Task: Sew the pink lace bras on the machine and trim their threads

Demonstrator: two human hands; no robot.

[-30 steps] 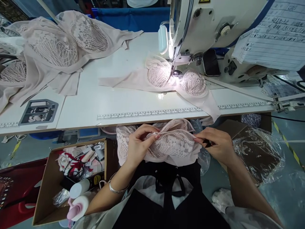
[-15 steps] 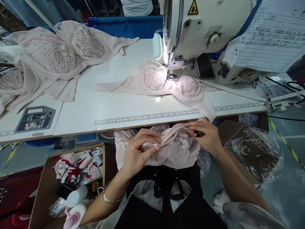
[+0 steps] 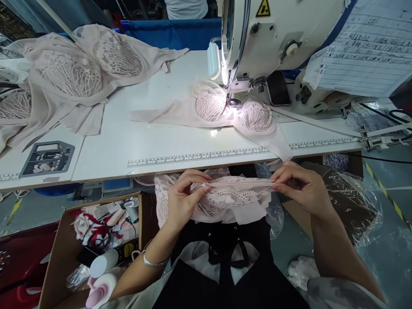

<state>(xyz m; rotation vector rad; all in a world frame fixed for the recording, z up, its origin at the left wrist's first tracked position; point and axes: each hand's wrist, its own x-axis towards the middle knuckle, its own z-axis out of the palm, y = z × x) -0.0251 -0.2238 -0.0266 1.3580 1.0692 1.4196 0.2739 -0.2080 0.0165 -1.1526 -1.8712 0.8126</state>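
A pale pink lace bra [image 3: 238,195] lies over my lap, just below the table's front edge. My left hand [image 3: 185,195] pinches its edge near the middle of the lap. My right hand [image 3: 301,186] pinches the other end of the same edge, so a narrow strip runs straight and taut between the two. Part of the bra folds behind my left hand and under the table. Up on the table, another lace bra [image 3: 255,116] sits under the needle of the lit sewing machine [image 3: 273,38], one wing hanging toward the front edge.
More lace bras [image 3: 69,73] are piled at the table's left. A phone [image 3: 278,89] lies by the machine, and written sheets [image 3: 367,56] hang at the right. Below stand a cardboard box [image 3: 56,253] of bottles and scraps and a plastic-wrapped carton [image 3: 341,197].
My right hand has moved right, away from the left, pulling the bra's edge from a loose loop into a straight line. My left hand has shifted slightly left.
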